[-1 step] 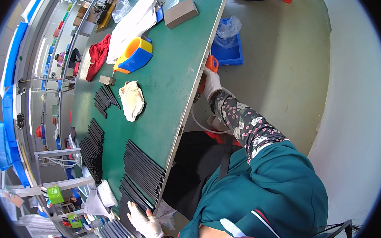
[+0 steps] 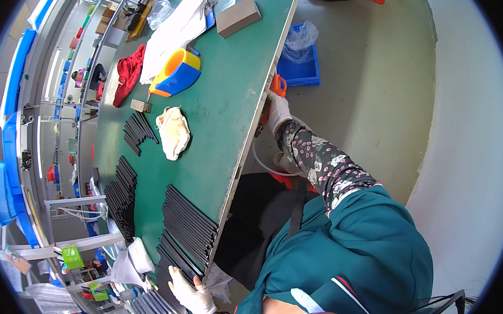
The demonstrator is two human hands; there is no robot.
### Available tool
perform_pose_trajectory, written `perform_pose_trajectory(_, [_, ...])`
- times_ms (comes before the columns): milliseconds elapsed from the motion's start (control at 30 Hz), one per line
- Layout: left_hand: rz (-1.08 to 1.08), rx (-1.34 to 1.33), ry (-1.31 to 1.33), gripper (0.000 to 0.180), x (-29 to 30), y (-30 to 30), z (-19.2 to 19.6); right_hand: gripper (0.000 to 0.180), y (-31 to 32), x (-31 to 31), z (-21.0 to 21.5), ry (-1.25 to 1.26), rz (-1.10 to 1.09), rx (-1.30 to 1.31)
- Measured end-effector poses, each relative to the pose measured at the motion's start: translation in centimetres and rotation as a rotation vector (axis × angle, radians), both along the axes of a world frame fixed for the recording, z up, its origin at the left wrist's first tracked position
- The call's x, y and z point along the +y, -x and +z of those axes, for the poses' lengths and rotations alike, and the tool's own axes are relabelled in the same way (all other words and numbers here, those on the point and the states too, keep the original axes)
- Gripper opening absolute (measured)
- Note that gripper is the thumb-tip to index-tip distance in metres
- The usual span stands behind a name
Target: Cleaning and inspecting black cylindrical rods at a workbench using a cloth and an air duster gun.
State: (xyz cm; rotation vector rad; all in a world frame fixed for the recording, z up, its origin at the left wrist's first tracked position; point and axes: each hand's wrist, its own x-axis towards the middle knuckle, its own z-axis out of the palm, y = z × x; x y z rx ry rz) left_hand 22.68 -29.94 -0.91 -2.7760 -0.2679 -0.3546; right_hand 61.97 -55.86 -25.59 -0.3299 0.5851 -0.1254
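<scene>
My right hand (image 2: 278, 113), in a white glove at the end of a flower-patterned sleeve, is closed on an orange-handled tool (image 2: 279, 85) at the near edge of the green table (image 2: 225, 101). A pale hose (image 2: 261, 163) loops down below that hand. My left hand (image 2: 191, 293), also in a white glove, lies flat with fingers apart on the ends of a row of long black strips (image 2: 189, 221) at the table's left end. It holds nothing.
More black strips (image 2: 121, 194) lie in piles further back. On the table are a cream cloth (image 2: 173, 133), a blue, yellow and orange container (image 2: 178, 72), a red cloth (image 2: 128, 72) and a grey block (image 2: 238, 17). A blue bin (image 2: 299, 68) stands on the floor.
</scene>
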Motion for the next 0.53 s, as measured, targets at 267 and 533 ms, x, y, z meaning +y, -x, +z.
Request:
perform_pose_trajectory(267, [-0.023, -0.017, -0.002, 0.061, -0.2, -0.3, -0.1, 0.016, -2.4, 1.2, -4.0, 0.224, 0.256, -0.082])
perform_pose_trajectory(533, [-0.009, -0.077, 0.055, 0.057, -0.5, 0.8, 0.1, 0.026, -2.3, 5.1, -7.1, -0.349, 0.468, -0.591])
